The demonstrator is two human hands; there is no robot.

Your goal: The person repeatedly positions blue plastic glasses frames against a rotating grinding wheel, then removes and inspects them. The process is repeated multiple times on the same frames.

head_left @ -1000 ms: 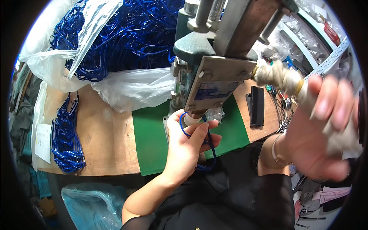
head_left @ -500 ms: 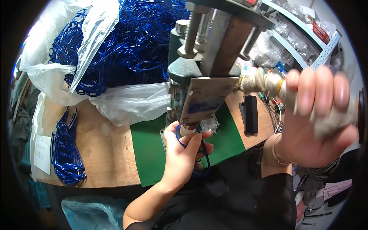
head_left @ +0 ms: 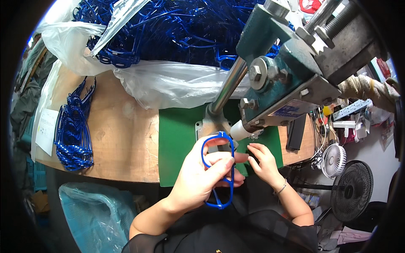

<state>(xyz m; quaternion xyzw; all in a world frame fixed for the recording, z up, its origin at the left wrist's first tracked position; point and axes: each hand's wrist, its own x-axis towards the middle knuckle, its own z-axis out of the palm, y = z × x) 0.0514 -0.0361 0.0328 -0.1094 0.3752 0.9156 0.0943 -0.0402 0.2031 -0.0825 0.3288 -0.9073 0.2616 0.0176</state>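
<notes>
My left hand pinches a blue plastic eyeglass frame, held on end in front of the press. Its two lens openings are bare, and some of my fingers show through them. Beyond it stands a dark green hand press with a white tip at its lower end and a metal column going down to its base. My right hand is low over the green mat, fingers apart, beside a small clear packet partly hidden under the press head. Nothing shows in its fingers.
A heap of blue eyeglass frames fills a clear plastic bag at the back. A bundle of them lies at the left by a paper sheet. A black case, a white fan and a black fan are rightward.
My right hand has let go of the wrapped press lever and come down to the mat. My left hand has drawn the eyeglass frame out from under the press tip, toward me. The view has shifted.
</notes>
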